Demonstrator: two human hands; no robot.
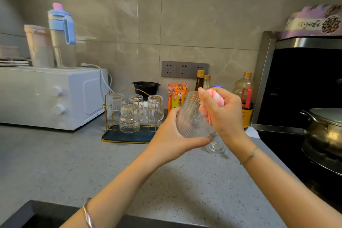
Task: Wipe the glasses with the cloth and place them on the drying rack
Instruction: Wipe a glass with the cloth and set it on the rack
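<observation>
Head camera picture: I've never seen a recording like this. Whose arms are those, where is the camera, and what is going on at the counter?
There is no machine here. A person wears the camera on the head, so you look down at their own arms. The left hand grips a ribbed glass above the counter. The right hand holds a pink-and-white cloth against it. Four glasses stand upside down on the gold drying rack. Another glass item, partly hidden, sits behind the hands.
</observation>
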